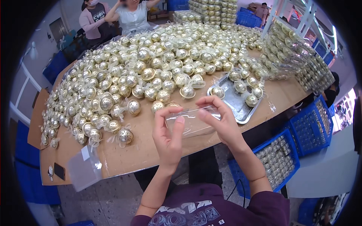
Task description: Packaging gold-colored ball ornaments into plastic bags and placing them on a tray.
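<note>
Between my two hands, over the table's near edge, is a clear plastic box (194,126) that looks unfilled. My left hand (168,132) grips its left end, the thumb on top. On the right end, my right hand (220,120) pinches it between thumb and fingers. Just beyond my hands begins a large heap of gold ball ornaments (134,107) with pale ribbons. A metal tray (241,111) with several gold balls on it lies beside my right hand.
Clear boxes packed with gold balls stand stacked (283,52) at the right. Blue crates (277,162) of balls sit below the table's right edge. A phone (59,171) and a clear plastic sheet (85,167) lie at the left. Two people (130,17) are across the table.
</note>
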`<act>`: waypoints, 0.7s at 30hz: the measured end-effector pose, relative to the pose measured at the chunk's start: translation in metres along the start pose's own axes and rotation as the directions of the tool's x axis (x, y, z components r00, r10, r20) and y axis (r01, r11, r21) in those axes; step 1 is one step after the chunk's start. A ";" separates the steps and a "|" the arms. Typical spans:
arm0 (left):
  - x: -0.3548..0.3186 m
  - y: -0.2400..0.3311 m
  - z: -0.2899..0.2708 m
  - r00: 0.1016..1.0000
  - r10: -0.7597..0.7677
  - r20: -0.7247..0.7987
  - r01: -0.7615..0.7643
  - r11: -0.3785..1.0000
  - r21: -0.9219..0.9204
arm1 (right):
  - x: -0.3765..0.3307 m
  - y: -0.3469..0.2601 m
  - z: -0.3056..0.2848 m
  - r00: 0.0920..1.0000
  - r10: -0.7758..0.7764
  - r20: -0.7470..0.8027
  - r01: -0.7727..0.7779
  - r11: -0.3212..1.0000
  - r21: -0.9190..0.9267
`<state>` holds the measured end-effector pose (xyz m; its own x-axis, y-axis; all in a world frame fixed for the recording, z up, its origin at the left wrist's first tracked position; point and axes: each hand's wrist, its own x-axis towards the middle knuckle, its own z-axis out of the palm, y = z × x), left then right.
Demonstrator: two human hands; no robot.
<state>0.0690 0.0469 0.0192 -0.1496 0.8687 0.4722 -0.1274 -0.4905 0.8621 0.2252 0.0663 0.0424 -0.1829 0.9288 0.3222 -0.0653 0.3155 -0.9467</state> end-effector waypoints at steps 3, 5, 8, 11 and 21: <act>0.000 0.007 0.008 1.000 -0.003 -0.007 0.003 1.000 0.010 | -0.003 -0.001 -0.001 0.975 0.220 -0.034 -0.211 0.961 0.177; 0.003 0.015 0.011 0.997 -0.062 -0.036 0.061 0.998 -0.024 | -0.009 0.001 0.006 0.982 0.136 -0.128 -0.111 0.976 0.186; 0.002 0.018 0.004 0.991 -0.109 -0.075 0.104 0.993 -0.061 | -0.015 0.009 0.016 0.987 0.040 -0.158 -0.047 0.998 -0.041; -0.003 0.016 -0.004 0.992 -0.057 -0.112 0.059 0.998 0.011 | -0.017 0.007 0.025 0.987 0.050 -0.152 -0.043 0.998 0.046; 0.013 0.020 -0.039 0.907 0.310 0.285 -0.365 0.917 0.162 | -0.010 0.014 -0.001 0.701 -0.648 0.297 0.712 0.621 -0.327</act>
<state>0.0266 0.0463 0.0353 0.1048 0.6552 0.7481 0.0963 -0.7554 0.6481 0.2271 0.0615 0.0261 -0.3771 0.3891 0.8405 0.1495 0.9211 -0.3594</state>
